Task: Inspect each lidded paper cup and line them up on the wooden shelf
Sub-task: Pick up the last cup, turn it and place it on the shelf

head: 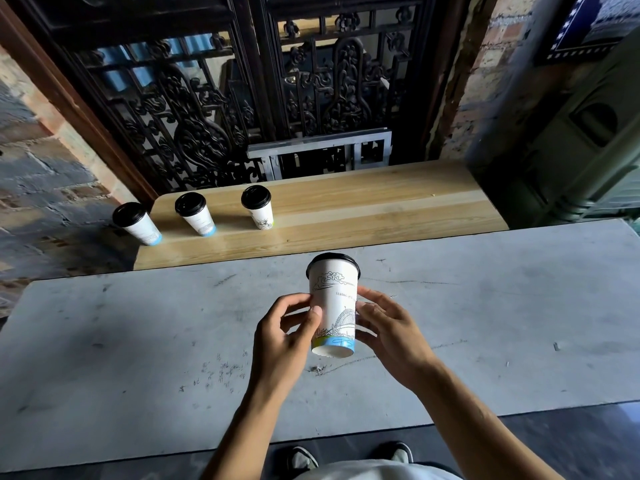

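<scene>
Both hands hold one lidded paper cup [334, 306] above the grey table [138, 341]. The left hand [287, 336] pinches its left side with fingertips, the right hand [388, 330] its right. The base tilts near.

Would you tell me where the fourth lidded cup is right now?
In the head view, the fourth cup is held between the left hand and right hand, above the grey table.

Four lidded paper cups: three on wooden shelf [363, 209] at frame's left [138, 223] [195, 214] [258, 206], one held at centre [333, 306], two hands [287, 337] [391, 332], two shoes [303, 459] [398, 452]
</scene>
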The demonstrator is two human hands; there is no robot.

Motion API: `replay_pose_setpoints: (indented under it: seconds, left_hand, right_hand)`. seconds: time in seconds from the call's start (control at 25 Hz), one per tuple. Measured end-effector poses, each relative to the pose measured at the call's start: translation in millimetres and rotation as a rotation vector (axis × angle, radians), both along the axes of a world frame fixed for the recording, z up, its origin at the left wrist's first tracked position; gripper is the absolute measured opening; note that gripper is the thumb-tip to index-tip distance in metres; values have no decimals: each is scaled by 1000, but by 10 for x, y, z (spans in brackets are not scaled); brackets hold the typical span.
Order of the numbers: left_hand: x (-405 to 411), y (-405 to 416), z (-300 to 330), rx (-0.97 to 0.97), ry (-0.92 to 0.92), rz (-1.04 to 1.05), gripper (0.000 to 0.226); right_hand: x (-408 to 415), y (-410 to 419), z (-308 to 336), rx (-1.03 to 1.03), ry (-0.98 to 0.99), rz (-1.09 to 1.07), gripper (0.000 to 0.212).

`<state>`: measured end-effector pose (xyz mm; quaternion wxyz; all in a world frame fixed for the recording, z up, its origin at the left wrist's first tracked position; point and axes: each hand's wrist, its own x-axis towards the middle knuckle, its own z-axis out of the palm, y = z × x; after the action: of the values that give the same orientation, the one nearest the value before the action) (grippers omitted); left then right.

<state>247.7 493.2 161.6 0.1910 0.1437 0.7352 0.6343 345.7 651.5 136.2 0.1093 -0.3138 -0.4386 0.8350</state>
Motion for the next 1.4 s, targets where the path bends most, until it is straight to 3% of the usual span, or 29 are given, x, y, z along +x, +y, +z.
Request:
replay_pose_setpoints:
  seconds: [0.36,0.52,0.64,0.76,0.84,1.04,1.2,1.4]
  left_hand:
    - [-16,-8,-39,-12,9,-34,18]
    - [-25,-31,-13,-67,300,-53,48]
    - [-48,-29,-59,-84,402,-59,50]
    - [-49,-25,-71,-61,359,-63,51]
    - [-32,-19,-46,-48,304,-49,42]
    - [12,-6,21,-10,168,-9,10]
    - [62,2,51,-18,98,-11,15]
    - [42,-38,44,28,32,-36,26]
  right_hand:
    - [17,-2,75,-22,63,143,37]
    - [1,39,2,39,17,146,50]
    - [-10,41,-16,58,7,151,52]
    - [-19,32,10,59,5,142,48]
    - [-29,42,14,73,-3,127,32]
    - [-14,95,43,102,-40,117,44]
    - [-8,95,32,156,-53,137,41]
    - [-12,79,32,48,-26,110,39]
